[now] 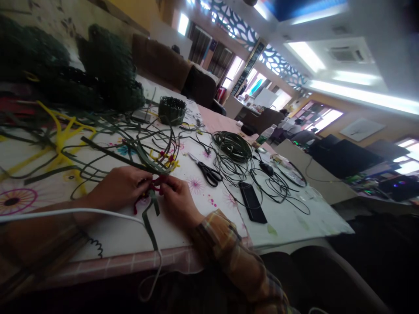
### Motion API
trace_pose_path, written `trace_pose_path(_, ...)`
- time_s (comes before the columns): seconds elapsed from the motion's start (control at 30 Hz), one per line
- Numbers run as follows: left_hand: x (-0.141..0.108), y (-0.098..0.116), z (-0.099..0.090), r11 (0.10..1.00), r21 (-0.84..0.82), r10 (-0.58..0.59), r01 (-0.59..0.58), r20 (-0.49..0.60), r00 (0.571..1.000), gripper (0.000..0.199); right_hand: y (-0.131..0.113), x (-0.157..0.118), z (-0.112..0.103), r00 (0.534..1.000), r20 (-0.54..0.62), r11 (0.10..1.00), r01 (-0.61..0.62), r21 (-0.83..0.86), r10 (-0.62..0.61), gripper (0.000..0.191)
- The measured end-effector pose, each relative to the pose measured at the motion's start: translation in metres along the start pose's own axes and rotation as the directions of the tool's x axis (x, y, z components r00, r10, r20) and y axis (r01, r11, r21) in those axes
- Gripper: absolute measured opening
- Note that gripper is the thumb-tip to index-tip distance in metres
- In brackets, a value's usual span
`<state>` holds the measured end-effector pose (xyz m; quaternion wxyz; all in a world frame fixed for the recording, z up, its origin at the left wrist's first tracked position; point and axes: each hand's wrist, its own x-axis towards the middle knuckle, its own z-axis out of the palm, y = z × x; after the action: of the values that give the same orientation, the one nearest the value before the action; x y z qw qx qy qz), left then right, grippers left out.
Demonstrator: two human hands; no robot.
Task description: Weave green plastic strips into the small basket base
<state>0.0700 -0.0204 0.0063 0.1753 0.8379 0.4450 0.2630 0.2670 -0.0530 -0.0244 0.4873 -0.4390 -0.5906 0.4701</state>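
Note:
My left hand [119, 185] and my right hand [180, 198] meet over the table's near part, their fingertips closed and pinching. Between them is a dark red, cord-like strand [157, 185], wound about a bundle of flat dark green strips [144, 159]. One strip end [149, 226] hangs down towards the table's front edge. Beyond the fingers, small yellow and red twisted pieces [166, 159] show among the strips. Black-handled scissors [209, 172] lie to the right of my right hand, blades partly apart. Exactly how the strand is wrapped is hidden by my fingers.
A coil of dark green strip [233, 146] spreads loose loops rightward, near a black flat object [252, 203]. Further back stand a woven green basket [172, 110] and a bottle [266, 134]. Yellow strips [62, 139] lie left. A white cable [81, 211] crosses my left forearm.

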Motion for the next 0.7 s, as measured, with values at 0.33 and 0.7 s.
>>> trace_pose_path(0.33,0.0027,-0.0019,-0.0014,0.995,-0.097,-0.010,0.013,0.027,1.000,0.036,-0.0017,-0.0017,0.0005,0.999,-0.040,0.987,-0.001,-0.162,-0.006,0.010)
trace_pose_path(0.7,0.0052,-0.0064,0.0017,0.987,-0.144,0.088,-0.078,0.063,0.994,0.034,-0.0070,-0.0022,0.0025,0.996,-0.087,0.956,-0.025,-0.291,0.000,0.012)
